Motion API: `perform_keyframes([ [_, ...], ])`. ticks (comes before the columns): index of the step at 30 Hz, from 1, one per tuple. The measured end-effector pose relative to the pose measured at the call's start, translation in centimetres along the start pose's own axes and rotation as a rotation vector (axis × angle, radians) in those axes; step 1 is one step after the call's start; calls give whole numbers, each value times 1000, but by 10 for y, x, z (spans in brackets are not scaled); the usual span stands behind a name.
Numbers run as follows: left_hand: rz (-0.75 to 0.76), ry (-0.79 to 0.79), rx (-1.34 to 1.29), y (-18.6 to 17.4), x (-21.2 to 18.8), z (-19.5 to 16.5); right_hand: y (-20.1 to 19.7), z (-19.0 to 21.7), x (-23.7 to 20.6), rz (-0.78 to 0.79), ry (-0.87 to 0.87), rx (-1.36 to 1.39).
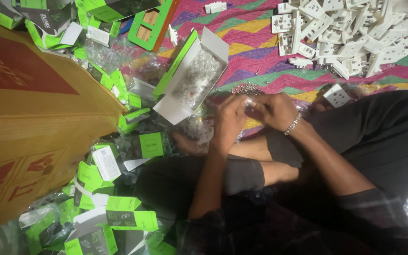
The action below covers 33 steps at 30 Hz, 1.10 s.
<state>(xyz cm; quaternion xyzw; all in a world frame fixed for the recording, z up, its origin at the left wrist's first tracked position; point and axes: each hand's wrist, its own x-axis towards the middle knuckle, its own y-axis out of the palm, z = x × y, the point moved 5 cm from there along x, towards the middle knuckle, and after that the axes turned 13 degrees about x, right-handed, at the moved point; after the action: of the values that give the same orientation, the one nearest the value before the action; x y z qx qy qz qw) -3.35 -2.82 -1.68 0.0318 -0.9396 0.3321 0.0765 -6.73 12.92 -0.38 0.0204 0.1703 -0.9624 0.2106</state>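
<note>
At the centre of the frame, my left hand (230, 118) and right hand (276, 109) met, fingers closed around a small clear piece (250, 102); its long axis was too hidden to tell. Just above lay a screw pile (247, 88), and an open white box (192, 78) pointed toward the upper right.

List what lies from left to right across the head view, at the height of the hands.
Brown cardboard carton → open white box of clear plastic pieces → left hand → right hand → single white socket plate.
</note>
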Motion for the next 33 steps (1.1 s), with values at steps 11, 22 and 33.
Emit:
perform_keyframes([
  [11,44,143,48,-6,9,-38,-3,-28,-4,-227,-49,-116],
  [22,96,-349,-606,10,-1,-10,-15,-45,7,-75,93,528],
  [33,81,-572,-808,39,-13,35,-1,-29,10,39,183,758],
])
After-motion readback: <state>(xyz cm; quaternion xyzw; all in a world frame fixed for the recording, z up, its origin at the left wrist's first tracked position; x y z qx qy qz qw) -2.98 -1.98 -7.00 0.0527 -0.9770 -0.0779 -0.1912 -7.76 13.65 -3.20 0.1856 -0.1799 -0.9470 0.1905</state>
